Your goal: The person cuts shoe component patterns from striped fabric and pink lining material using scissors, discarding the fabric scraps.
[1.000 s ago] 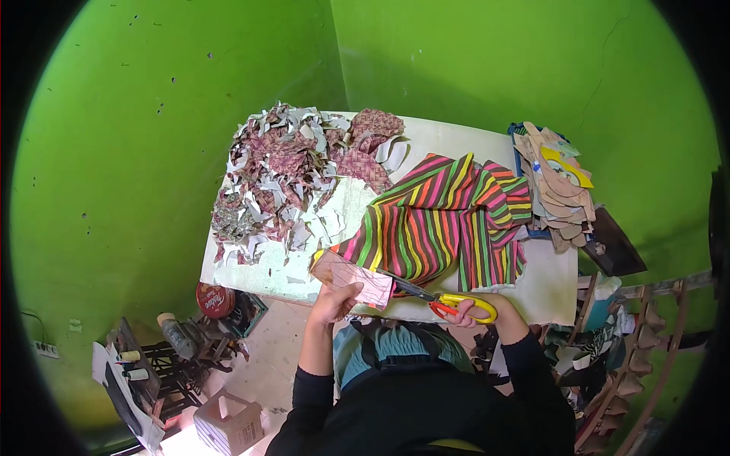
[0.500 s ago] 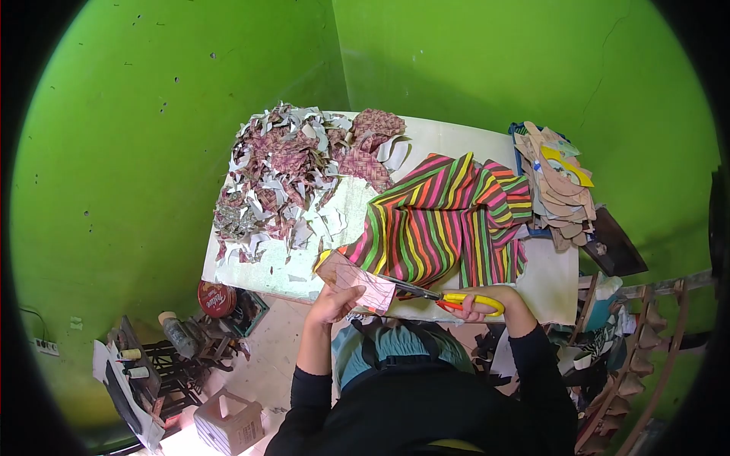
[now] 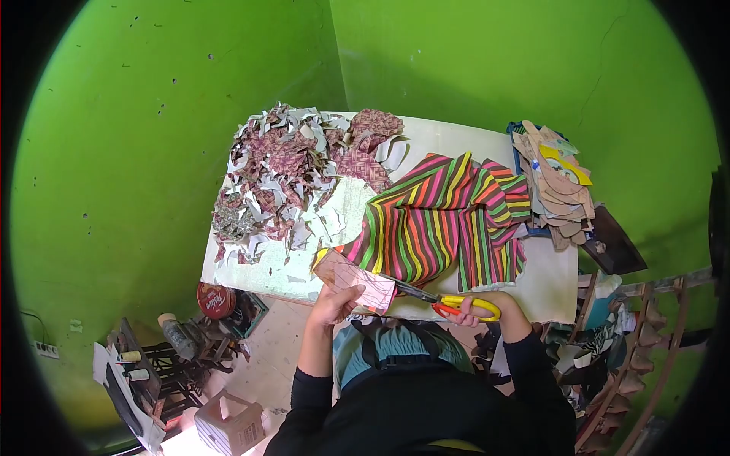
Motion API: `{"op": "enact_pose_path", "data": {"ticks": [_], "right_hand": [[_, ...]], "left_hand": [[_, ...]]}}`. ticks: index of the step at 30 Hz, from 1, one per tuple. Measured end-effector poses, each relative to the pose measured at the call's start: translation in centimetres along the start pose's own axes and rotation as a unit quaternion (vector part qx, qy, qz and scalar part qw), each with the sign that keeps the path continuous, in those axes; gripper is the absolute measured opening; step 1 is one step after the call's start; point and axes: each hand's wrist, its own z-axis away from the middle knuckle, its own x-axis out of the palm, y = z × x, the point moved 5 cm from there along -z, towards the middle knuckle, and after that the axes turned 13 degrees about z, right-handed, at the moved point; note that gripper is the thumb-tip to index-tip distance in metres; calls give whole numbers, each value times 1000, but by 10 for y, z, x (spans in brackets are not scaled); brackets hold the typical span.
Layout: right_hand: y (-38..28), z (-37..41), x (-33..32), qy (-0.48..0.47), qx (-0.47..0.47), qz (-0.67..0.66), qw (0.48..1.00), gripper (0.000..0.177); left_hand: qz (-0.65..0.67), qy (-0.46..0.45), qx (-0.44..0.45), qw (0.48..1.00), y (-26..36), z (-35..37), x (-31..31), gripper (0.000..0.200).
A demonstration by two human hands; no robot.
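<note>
My left hand (image 3: 334, 305) pinches a pinkish patterned piece (image 3: 371, 290) with pen-like lines on it, thumb on top, at the table's near edge. A brown flat piece (image 3: 332, 266) shows at its upper left end. My right hand (image 3: 477, 310) has its fingers in the yellow and red handles of a pair of scissors (image 3: 450, 302). The blades point left and meet the right edge of the pinkish piece. Just beyond both hands lies a crumpled striped cloth (image 3: 422, 235) in green, orange, yellow, pink and dark tones.
Fabric and paper scraps (image 3: 281, 175) are heaped on the white table (image 3: 449, 134) at left. Flat brown pattern pieces (image 3: 559, 186) are stacked at its right end. A wooden rack (image 3: 631, 357) stands on the right; a stool-like plastic box (image 3: 228, 425) is on the floor.
The red scissor handle has swung slightly away from the yellow one, so the handles are wider apart. My left hand and the pinkish piece stay almost in place.
</note>
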Motion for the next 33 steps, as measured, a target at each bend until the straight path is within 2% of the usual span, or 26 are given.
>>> {"op": "enact_pose_path", "data": {"ticks": [6,9,11,12,14,17,23,30,33], "right_hand": [[-11,-1,8,8,-30,9,999,26],[-9,-3,7,-30,-41,-29,998,28],[-13,-1,7,-13,-63,61,996,21],[-11,-2,6,-13,-63,61,996,21],[-6,-4,2,-1,-59,-3,998,34],[-14,0,4,35,-78,36,996,45],[-3,-7,-2,-7,5,-27,1000,41],[-11,-9,0,40,-22,32,998,38],[-13,-5,4,39,-9,-39,998,34]], "left_hand": [[-30,-25,-13,999,-4,-1,-1,44],[-19,-6,10,1000,-2,-1,1,46],[-19,-6,10,1000,-3,-1,-3,46],[-20,-6,9,1000,-3,-2,-6,46],[-23,-4,8,1000,-3,-3,-13,47],[-26,5,2,1000,-2,-2,-13,47],[-13,-2,-4,1000,-1,-1,-3,45],[-37,2,-49,998,-8,2,-1,44],[-29,-8,-43,999,-8,1,-5,44]]}}
